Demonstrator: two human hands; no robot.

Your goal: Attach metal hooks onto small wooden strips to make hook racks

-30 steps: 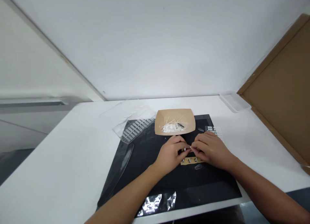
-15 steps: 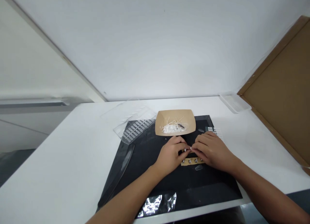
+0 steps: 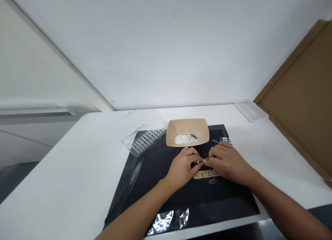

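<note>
My left hand (image 3: 183,166) and my right hand (image 3: 229,162) meet over the black mat (image 3: 176,191), thumbs and fingertips pinched together. Small white spots show at the fingertips; whether these are fingernails or a tiny held piece, I cannot make out. Just under the fingers lies a tan strip (image 3: 202,174) with a row of small shiny metal studs, its right end hidden by my right hand. Part of a second tan piece shows behind the fingertips. A clear nail tip (image 3: 213,180) rests in front of the strip, and another clear tip (image 3: 215,141) lies behind my right hand.
A cardboard tray (image 3: 187,125) holds white scraps and thin sticks. To its left sits a clear case (image 3: 145,142) of nail tips with its lid. A sheet of white dots (image 3: 233,141) lies by my right hand. A plastic box (image 3: 251,111) and cardboard (image 3: 298,105) stand right.
Both hands stay in nearly the same place, with only slight movement at the pinched fingertips. The whole view has shifted very slightly.
</note>
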